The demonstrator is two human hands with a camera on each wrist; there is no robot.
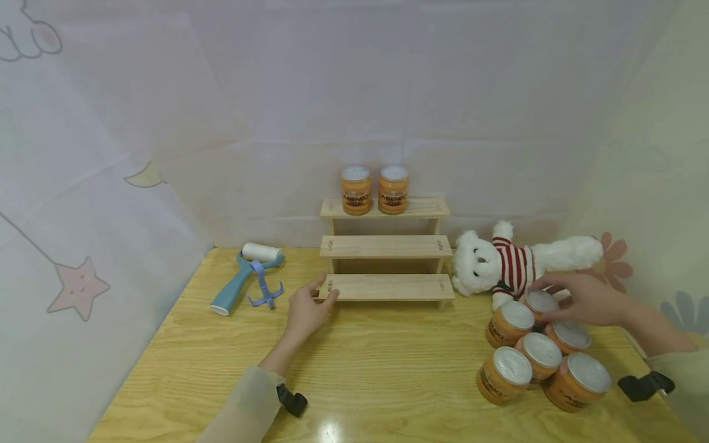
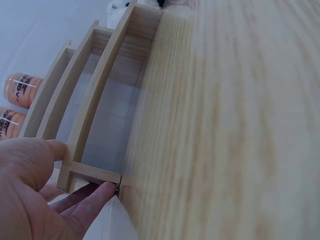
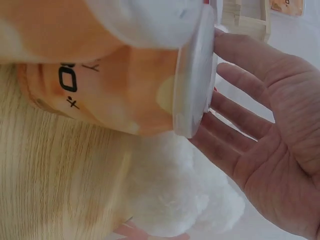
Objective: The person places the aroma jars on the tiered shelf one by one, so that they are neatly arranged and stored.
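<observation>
My left hand is at the left end of the lowest step of a three-tier wooden display rack. In the left wrist view, the thumb lies on the step's edge and the fingers press the side support, gripping that corner. Across the table, my right hand spans the lid of the rearmost orange can, thumb on the near side and fingers on the far side. In the right wrist view, a nearer can partly hides the fingertips. Two similar cans stand on the top step.
Several more orange cans with pale lids crowd close around the right hand. Behind them lies a white plush bear in a striped shirt. A blue lint roller and a purple hook-like piece lie at the left. White cloth hangs behind.
</observation>
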